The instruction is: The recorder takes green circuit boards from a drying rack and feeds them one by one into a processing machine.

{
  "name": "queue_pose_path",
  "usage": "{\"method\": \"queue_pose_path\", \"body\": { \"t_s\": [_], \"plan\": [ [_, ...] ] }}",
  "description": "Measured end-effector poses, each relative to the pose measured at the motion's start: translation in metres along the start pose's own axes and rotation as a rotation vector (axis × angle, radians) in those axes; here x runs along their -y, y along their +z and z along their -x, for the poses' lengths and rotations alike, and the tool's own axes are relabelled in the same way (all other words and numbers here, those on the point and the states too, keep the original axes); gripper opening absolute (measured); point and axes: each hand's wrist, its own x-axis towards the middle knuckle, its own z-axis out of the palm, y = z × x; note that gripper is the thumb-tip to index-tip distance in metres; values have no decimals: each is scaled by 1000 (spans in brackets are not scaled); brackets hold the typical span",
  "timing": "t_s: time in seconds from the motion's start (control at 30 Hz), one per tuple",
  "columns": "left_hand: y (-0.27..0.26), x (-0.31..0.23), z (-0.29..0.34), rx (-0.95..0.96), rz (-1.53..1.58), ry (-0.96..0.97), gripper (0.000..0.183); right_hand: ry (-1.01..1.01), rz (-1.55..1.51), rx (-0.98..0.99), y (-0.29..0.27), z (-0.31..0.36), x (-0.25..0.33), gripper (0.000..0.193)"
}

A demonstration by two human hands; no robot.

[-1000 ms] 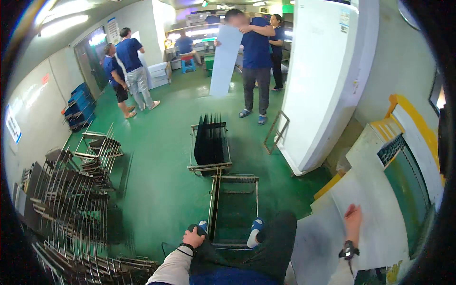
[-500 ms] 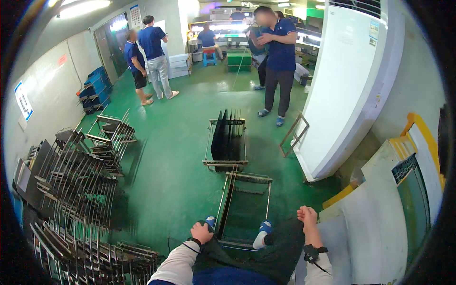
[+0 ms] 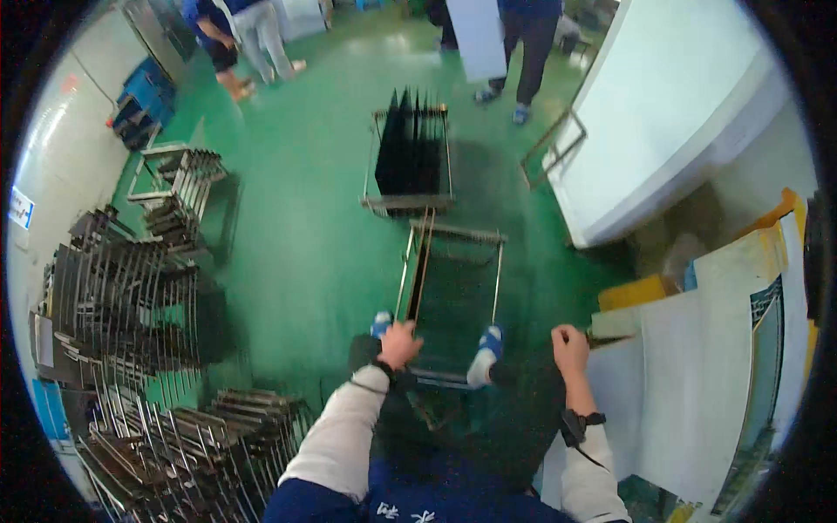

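Note:
My left hand [image 3: 401,344] is over my left knee, beside the near metal rack [image 3: 499,275]; its fingers look slightly apart and nothing shows in them. My right hand [image 3: 571,347] is raised by my right knee with curled fingers, and whatever may be inside is hidden. The near rack stands on the floor between my feet, with a narrow dark upright strip [image 3: 420,275] along its left side. Just beyond it, a second metal rack [image 3: 408,202] holds several thin black panels [image 3: 405,148] on edge.
Many metal racks [image 3: 131,305] crowd the left side, with more racks [image 3: 200,453] at lower left. A tall white cabinet [image 3: 671,113] and pale panels [image 3: 689,392] stand on the right. A rectangular metal frame [image 3: 558,148] leans there. Several people stand at the far end, near blue crates [image 3: 148,96].
My view has tipped downward. My left hand has moved right and forward toward the near rack's left side. My right hand stays curled. A pale board now shows beside the standing person.

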Motion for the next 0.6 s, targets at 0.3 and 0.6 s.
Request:
{"method": "queue_pose_path", "body": {
  "t_s": [0.3, 0.6],
  "plan": [
    [13, 0, -54, 65, -5, -118, 59, 16, 84, 25, 6, -12, 3, 19],
    [29, 2, -91, 72, -13, -174, 52, -3, 142, 57, 8, -26, 7, 19]
  ]
}}
